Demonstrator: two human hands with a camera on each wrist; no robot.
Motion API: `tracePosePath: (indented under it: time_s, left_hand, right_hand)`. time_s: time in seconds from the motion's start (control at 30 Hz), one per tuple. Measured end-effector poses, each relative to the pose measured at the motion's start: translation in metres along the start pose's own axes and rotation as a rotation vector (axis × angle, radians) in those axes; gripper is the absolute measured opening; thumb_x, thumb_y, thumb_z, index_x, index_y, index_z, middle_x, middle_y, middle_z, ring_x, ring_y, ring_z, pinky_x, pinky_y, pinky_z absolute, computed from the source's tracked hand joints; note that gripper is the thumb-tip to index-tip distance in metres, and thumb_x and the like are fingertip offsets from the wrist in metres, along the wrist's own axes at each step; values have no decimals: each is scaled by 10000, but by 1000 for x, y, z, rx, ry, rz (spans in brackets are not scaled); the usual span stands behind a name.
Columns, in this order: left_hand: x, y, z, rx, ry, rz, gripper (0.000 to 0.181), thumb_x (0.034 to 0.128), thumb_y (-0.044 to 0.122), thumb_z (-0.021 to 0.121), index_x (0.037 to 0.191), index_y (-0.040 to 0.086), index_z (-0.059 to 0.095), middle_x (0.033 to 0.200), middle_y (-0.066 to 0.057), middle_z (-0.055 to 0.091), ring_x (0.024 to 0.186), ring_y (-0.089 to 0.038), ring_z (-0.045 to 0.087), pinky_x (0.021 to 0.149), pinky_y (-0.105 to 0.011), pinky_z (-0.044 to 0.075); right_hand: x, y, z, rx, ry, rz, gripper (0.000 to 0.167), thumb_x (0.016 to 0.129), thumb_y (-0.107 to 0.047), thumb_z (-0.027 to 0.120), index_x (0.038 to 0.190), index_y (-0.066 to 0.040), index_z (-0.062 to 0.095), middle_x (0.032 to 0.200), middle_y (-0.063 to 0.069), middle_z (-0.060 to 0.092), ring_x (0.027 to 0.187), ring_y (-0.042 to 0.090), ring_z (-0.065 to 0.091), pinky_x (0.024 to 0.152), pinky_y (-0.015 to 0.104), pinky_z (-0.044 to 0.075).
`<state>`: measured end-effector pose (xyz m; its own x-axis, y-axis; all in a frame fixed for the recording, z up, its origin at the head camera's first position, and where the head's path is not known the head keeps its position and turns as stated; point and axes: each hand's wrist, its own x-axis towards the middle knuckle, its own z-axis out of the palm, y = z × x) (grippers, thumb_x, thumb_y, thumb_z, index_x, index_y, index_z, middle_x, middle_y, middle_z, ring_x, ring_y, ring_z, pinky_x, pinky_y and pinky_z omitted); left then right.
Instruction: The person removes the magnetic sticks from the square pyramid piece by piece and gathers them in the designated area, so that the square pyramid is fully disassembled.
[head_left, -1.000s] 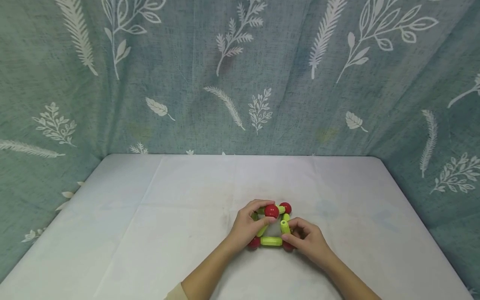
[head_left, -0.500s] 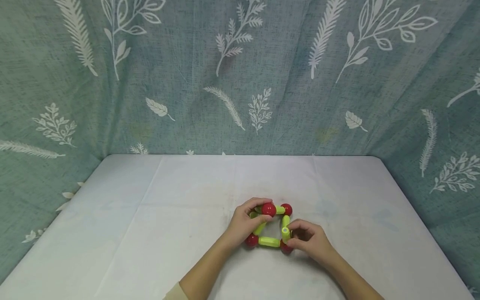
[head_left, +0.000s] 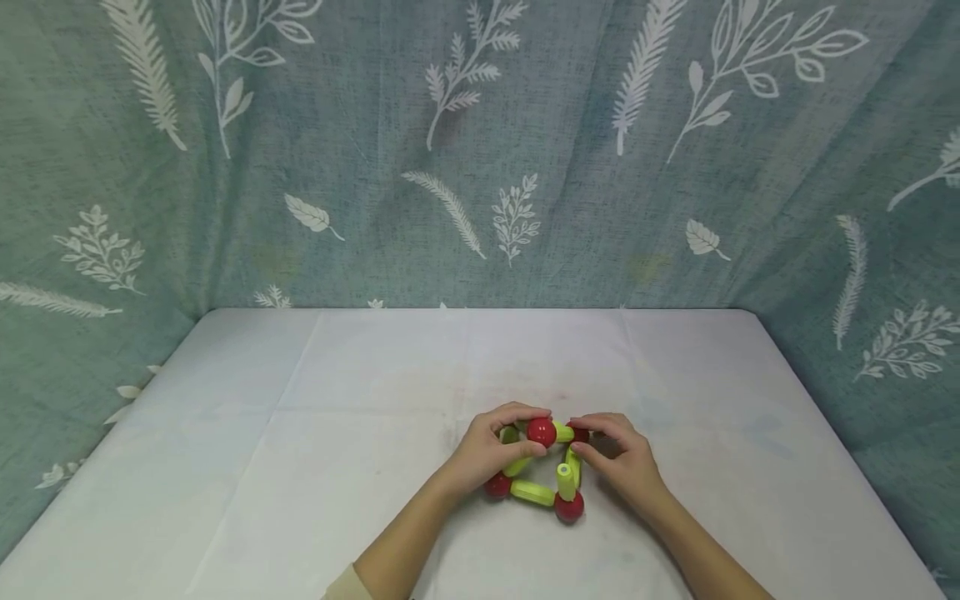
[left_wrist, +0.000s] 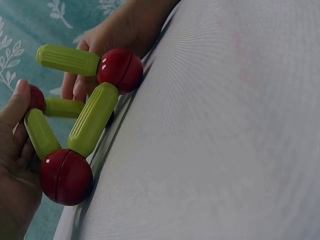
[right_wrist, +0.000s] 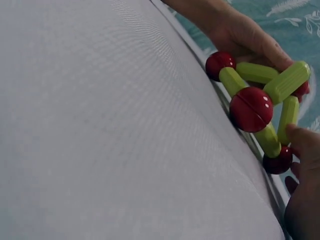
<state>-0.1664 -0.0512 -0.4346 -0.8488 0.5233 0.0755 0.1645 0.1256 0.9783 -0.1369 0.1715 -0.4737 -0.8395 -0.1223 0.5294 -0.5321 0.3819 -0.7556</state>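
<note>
A toy frame of yellow-green rods joined by red balls sits on the white table. My left hand (head_left: 495,450) pinches the raised red ball (head_left: 542,432) between thumb and fingers. At the far right corner, my right hand (head_left: 626,462) holds another red ball (head_left: 577,434), its thumb by the side rod (right_wrist: 288,119). The near right ball (head_left: 569,507) carries a rod (head_left: 565,482) that points up with its end free. A near rod (head_left: 533,492) joins that ball to the near left ball (head_left: 497,485). My left hand partly hides the frame's far left.
The white-covered table (head_left: 360,367) stretches around the frame on all sides. A blue-green curtain (head_left: 375,233) with white leaf prints hangs behind the table and along both sides.
My right hand has left the upright rod at the near right ball and moved away from me to the far right ball. The frame has turned slightly. My left hand keeps its hold.
</note>
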Motion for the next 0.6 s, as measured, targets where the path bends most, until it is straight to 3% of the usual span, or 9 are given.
tracePosePath:
  time_s: [0.13, 0.3, 0.47, 0.6]
  left_hand:
    - [1, -1, 1, -20, 3, -4, 405, 811, 237, 749, 1197, 157, 654, 1150, 78, 645, 1157, -108, 514, 1072, -468, 292]
    - [0, -2, 0, -38, -7, 3, 388, 817, 221, 745, 1190, 156, 660, 1155, 55, 644, 1147, -125, 518, 1060, -460, 301]
    - [1, -2, 1, -28, 1, 10, 386, 807, 223, 754, 1179, 166, 667, 1147, 61, 645, 1134, -126, 526, 1044, -449, 322]
    - [0, -2, 0, -25, 14, 17, 405, 798, 221, 762, 1183, 145, 664, 1144, 56, 649, 1115, -133, 535, 1028, -442, 341]
  right_hand:
    - [9, 0, 6, -83, -24, -93, 360, 697, -8, 805, 1038, -66, 705, 971, 28, 680, 968, 123, 490, 800, 174, 440]
    - [15, 1, 13, -102, -13, -186, 309, 662, -8, 821, 945, -103, 738, 877, -22, 684, 896, 114, 473, 684, 189, 453]
    - [15, 2, 14, -80, 5, -197, 299, 645, 22, 817, 919, -75, 748, 850, -1, 691, 864, 112, 466, 654, 141, 434]
    - [16, 3, 14, -52, 29, -162, 295, 638, 68, 804, 913, -13, 739, 845, 53, 696, 849, 128, 503, 689, 101, 438]
